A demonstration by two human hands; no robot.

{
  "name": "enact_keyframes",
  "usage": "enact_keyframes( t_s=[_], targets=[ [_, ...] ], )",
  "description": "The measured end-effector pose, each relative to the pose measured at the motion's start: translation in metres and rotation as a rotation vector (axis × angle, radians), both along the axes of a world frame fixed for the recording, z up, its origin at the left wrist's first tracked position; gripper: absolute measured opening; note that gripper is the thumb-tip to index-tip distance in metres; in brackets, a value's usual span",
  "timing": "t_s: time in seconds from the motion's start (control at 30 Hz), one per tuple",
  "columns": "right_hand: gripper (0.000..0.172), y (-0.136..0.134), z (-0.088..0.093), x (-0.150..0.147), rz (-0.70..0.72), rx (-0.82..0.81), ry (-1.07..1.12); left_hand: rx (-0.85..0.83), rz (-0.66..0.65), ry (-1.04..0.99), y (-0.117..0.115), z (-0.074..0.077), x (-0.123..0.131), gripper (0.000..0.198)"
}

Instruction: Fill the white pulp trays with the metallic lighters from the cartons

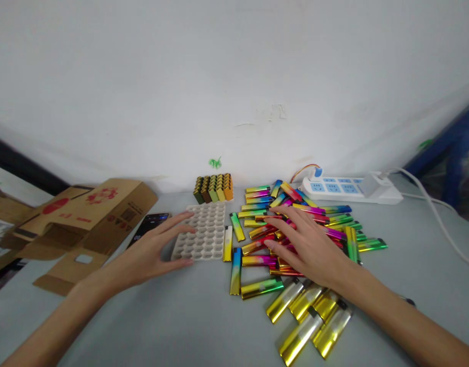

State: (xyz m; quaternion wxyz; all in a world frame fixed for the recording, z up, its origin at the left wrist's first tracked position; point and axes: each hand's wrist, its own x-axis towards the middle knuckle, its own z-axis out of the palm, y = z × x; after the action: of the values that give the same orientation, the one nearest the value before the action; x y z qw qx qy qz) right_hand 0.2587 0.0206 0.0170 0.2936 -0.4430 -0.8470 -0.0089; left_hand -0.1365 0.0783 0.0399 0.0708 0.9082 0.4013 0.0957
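My left hand (150, 252) is open, its fingers spread at the left side of a pale tray (204, 232) with rows of pockets. Thumb and fingertips reach the tray's near and left edges. On the right, my right hand (301, 242) lies open over a heap of shiny, flat, lighter-like cases (259, 288) in gradient colours; nothing is seen gripped, though some cases are hidden under the palm. Several silver-and-gold cases (301, 336) lie nearest me. One yellow-and-white case (227, 243) rests against the tray's right side.
Behind the tray, a block of upright brown, green and orange cases (213, 188) stands by the wall. A power strip (334, 188) with a white cable (429, 188) sits at back right. An opened cardboard box (89, 214) and a phone (152, 221) are at left.
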Motion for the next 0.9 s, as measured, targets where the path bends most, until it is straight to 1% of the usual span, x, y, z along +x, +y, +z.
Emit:
enact_keyframes(
  t_s=[0.1,0.2,0.3,0.4,0.57,0.77,0.83,0.9],
  targets=[
    [0.038,-0.001,0.002,0.001,0.028,-0.001,0.004,-0.037,-0.008,-0.010,0.003,-0.003,0.004,0.069],
    [0.037,-0.004,0.006,0.001,0.101,-0.040,-0.002,-0.054,-0.010,-0.006,0.002,-0.004,0.006,0.071],
    [0.038,-0.008,0.008,-0.002,0.160,-0.083,-0.008,-0.053,-0.008,-0.005,-0.002,-0.005,0.006,0.067],
    [0.034,-0.010,0.006,-0.004,0.182,-0.090,0.010,-0.045,-0.017,-0.038,-0.004,-0.003,0.006,0.061],
    [0.029,-0.007,0.002,0.000,0.147,-0.073,0.039,-0.021,-0.052,-0.074,-0.010,0.001,0.006,0.050],
    [0.029,-0.006,0.002,0.002,0.116,-0.051,0.077,0.080,-0.048,-0.140,-0.023,-0.009,-0.005,0.039],
    [0.028,-0.006,0.001,0.001,0.118,-0.043,0.078,0.106,-0.032,-0.157,-0.024,-0.007,-0.009,0.039],
    [0.028,-0.005,0.001,0.001,0.118,-0.036,0.077,0.114,-0.021,-0.148,-0.022,0.000,-0.011,0.038]
  ],
)
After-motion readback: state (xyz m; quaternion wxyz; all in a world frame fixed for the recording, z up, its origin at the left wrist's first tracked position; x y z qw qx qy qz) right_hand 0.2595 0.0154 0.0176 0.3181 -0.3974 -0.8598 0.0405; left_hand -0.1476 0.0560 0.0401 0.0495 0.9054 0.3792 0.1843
